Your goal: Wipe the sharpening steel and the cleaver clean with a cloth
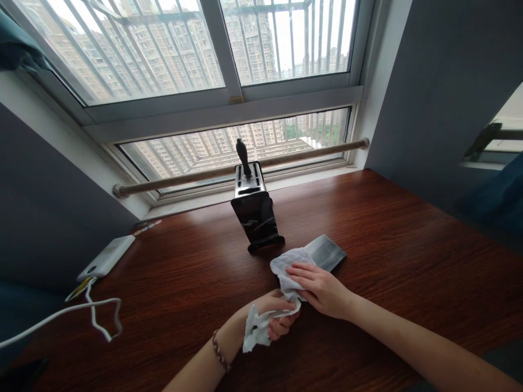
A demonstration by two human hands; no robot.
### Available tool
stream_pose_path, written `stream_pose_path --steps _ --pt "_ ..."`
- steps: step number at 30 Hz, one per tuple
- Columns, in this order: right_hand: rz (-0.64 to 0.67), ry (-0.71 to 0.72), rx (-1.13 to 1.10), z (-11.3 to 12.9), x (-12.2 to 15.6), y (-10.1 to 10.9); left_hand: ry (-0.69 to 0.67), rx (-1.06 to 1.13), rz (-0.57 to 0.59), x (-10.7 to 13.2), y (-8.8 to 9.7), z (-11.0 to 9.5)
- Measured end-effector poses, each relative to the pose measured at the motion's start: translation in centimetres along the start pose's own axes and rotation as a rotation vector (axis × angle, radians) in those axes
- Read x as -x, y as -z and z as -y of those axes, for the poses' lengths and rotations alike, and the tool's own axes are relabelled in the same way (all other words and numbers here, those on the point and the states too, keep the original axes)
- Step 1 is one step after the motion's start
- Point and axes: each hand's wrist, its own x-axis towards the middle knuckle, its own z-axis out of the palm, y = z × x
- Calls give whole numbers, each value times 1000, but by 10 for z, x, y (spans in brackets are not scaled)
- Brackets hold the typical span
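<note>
A cleaver (pixel 326 253) shows its broad grey blade above the tabletop, pointing up and to the right. My right hand (pixel 324 288) presses a white paper towel (pixel 292 264) onto the blade, its fingers lying along the towel. Below it, my left hand (pixel 278 313) is closed around the cleaver's handle end, which is mostly hidden. A crumpled white tissue (pixel 256 329) sticks out of the left fist towards the wrist. The towel covers the near part of the blade.
A black and silver knife block (pixel 257 218) with one dark-handled tool in it stands beyond my hands on the brown wooden table (pixel 183 267). At the left lie a white power strip (pixel 107 257) and a white cable (pixel 92 305). Behind is a barred window (pixel 163 49).
</note>
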Motion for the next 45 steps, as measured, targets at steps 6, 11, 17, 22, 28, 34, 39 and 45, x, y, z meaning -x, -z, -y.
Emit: stream_pose_path --steps 6,11,17,22,28,34,39,45 --pt "-137 -144 175 -18 5 -3 -27 -24 1 -2 0 -1" --pt "-244 -285 371 -51 15 7 -66 -23 53 -2 1 -1" --pt "-392 -492 458 -82 27 24 -127 -49 50 -1 0 2" --pt "-562 -617 231 -94 31 33 -202 -69 20 -3 -3 5" --pt "-769 -720 -641 -95 28 21 -380 -94 -125 -6 -7 6" --pt "-650 -634 -1401 -48 10 -9 -496 -129 -127 -10 -10 11" --pt "-356 -532 -1613 -17 8 -29 -560 -161 -178 -16 -13 17" --pt "-329 -523 -1685 -20 10 -23 -553 -162 -217 -16 -13 16"
